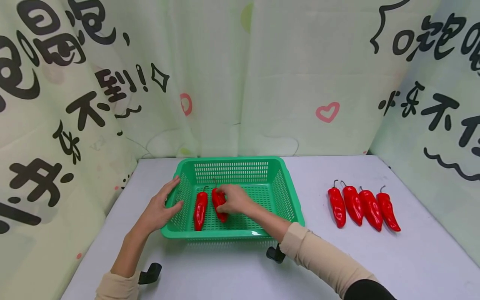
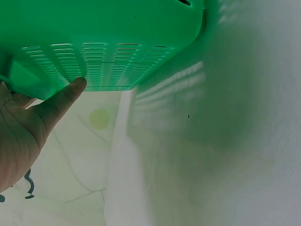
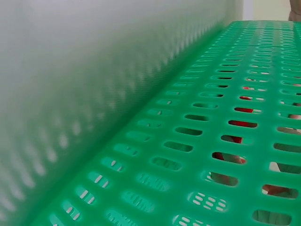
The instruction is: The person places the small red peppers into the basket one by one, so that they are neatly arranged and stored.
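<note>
A green plastic basket [image 1: 240, 234] with slotted walls stands on the table. Inside, on its left, lies one long red pepper [image 1: 201, 208]. My right hand [image 1: 237, 201] reaches over the near rim and pinches a second red pepper [image 1: 219, 204] beside the first, stem pointing away. At the basket's left rim is my left hand [image 1: 160, 210], its fingers and thumb extended and spread. In the left wrist view that thumb [image 2: 66, 101] lies against or very near the green wall; exact contact is unclear. The right wrist view shows red only through the slots [image 3: 243, 124].
To the right of the basket, several red peppers [image 1: 352, 204] lie side by side on the white table [image 1: 307, 266]. A pale curtain [image 1: 285, 83] with black lettering hangs behind and at both sides. Black straps hang below both wrists.
</note>
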{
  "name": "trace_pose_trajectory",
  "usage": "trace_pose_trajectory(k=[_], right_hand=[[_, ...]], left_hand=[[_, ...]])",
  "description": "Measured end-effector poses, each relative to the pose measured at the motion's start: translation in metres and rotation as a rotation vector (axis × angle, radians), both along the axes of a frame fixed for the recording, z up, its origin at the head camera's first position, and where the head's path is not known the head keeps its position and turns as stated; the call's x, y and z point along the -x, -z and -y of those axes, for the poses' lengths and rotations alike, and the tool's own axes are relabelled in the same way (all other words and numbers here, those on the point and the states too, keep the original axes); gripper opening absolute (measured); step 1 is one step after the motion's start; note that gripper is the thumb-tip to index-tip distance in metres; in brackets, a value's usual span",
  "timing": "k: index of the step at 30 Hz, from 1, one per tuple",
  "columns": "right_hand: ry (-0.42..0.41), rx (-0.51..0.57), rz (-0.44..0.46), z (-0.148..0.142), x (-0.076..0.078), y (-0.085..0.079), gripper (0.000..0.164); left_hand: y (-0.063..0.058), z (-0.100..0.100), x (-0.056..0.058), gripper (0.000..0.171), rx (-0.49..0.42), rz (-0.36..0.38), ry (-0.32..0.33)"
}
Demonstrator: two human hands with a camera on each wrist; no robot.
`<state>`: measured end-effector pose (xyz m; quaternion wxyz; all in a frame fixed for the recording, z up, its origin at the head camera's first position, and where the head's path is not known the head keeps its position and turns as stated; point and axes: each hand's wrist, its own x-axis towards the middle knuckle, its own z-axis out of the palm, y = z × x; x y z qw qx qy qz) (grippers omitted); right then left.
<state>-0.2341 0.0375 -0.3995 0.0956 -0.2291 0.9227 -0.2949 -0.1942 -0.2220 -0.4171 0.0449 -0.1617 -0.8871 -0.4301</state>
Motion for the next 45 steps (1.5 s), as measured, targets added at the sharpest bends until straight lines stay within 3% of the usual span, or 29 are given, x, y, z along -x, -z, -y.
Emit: trace_pose_trajectory(k=[13, 22, 33, 45], right_hand=[[-0.078, -0.018, 0.055, 0.001, -0.003, 0.002, 0.046], [-0.030, -0.038, 0.030, -0.002, -0.004, -0.005, 0.050], [-0.011, 0.020, 0.019, -0.009, -0.008, -0.014, 0.051], [0.023, 0.108, -0.122, -0.020, -0.021, -0.025, 0.049]], left_hand=[[0.000, 0.000, -0.001, 0.071, 0.001, -0.004, -0.001], [-0.003, 0.001, 0.001, 0.071, 0.030, -0.017, 0.006], [-0.005, 0.000, 0.001, 0.071, 0.055, -0.024, 0.002], [0.000, 0.003, 0.006, 0.068, 0.088, -0.134, 0.017]])
